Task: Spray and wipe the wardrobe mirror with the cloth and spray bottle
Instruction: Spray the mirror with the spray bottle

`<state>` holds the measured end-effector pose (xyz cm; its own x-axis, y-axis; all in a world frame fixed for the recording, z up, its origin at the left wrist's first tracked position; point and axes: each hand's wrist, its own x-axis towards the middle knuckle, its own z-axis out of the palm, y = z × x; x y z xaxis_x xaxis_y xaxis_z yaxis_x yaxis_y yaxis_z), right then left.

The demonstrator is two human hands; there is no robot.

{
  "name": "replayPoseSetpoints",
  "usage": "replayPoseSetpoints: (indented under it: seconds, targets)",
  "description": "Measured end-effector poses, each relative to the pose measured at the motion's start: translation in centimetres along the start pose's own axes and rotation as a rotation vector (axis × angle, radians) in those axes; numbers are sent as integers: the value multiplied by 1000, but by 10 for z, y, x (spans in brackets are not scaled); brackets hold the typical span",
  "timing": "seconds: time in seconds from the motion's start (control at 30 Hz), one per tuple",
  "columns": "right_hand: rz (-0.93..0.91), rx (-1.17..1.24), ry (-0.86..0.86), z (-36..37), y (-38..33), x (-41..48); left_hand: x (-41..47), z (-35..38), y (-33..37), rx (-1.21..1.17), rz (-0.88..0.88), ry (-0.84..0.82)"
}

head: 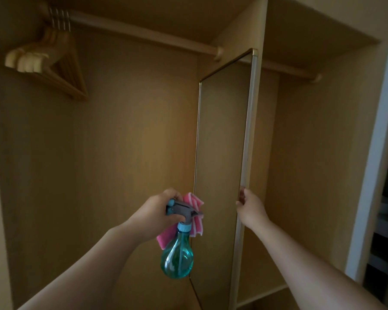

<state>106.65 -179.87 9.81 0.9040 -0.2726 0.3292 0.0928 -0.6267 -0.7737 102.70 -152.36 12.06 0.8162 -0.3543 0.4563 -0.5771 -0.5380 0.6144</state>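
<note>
A tall, narrow mirror [222, 139] with a thin gold frame stands inside the wooden wardrobe, swung out edge-on toward me. My right hand [250, 206] grips its outer edge low down. My left hand [159, 210] holds a teal spray bottle [177, 256] by its grey trigger head, together with a pink and white striped cloth [196, 220] bunched behind the bottle. The bottle hangs just left of the mirror's lower part, its nozzle toward the glass.
Several wooden hangers [45, 61] hang at the left end of the clothes rail [143, 32]. A second rail [300, 72] crosses the right compartment. A white door frame [376, 153] stands at the far right, with dark shelves beyond it.
</note>
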Motion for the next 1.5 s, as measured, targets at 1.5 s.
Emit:
replayPoseSetpoints:
  seconds: [1.5]
  targets:
    - [-176, 23, 137, -128, 131, 22, -21, 82, 95, 195, -71, -26]
